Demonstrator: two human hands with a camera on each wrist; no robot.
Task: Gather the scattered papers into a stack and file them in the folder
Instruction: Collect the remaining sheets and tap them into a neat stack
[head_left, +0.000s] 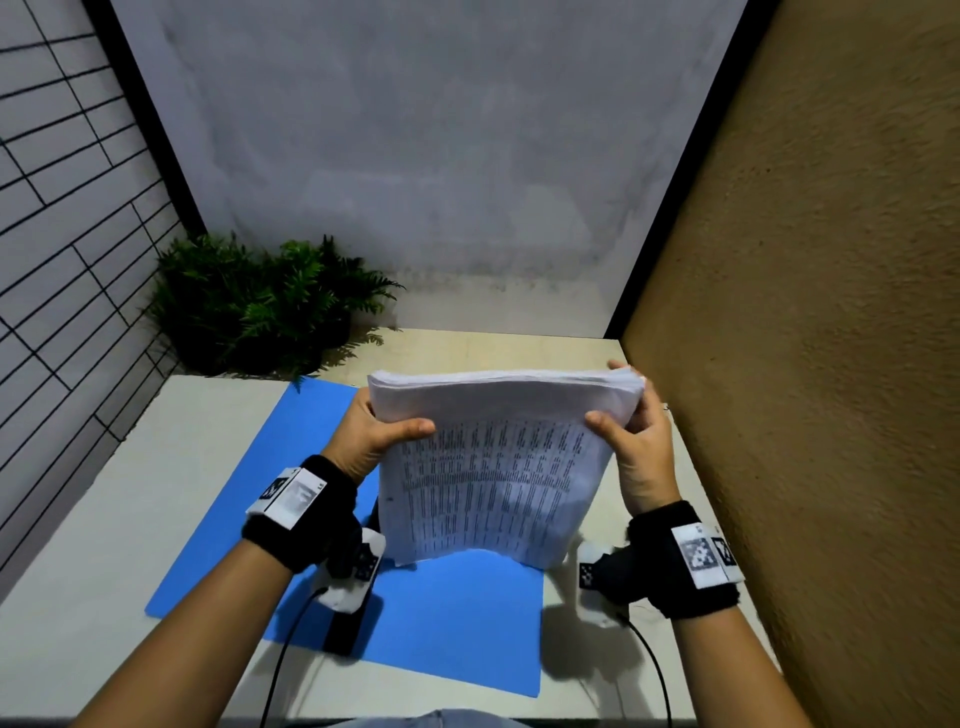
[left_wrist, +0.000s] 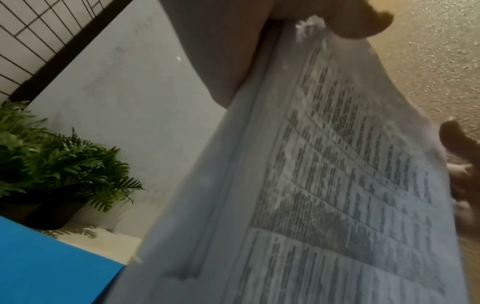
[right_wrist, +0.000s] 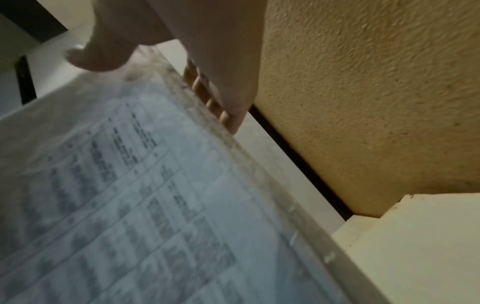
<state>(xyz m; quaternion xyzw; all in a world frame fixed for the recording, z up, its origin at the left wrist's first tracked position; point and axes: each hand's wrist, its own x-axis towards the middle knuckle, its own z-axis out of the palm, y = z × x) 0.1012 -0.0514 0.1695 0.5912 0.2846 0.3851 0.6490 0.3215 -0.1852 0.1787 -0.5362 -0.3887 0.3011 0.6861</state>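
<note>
We hold the stack of papers (head_left: 498, 462) upright on its lower edge, long axis running vertically, printed face turned toward us, the bottom edge resting on the blue folder (head_left: 218, 525) that lies flat on the table (head_left: 78, 613). The top sheet carries dense rows and columns of small printed text, too blurred to read. The stack sits between our hands: our left hand (head_left: 371, 436) grips its left edge, thumb on the front and fingers behind, while our right hand (head_left: 636, 447) grips the right edge likewise, fingertips (right_wrist: 200, 86) curled behind the sheets. A potted fern (head_left: 260, 306) stands at the far left corner, beyond the folder.
</note>
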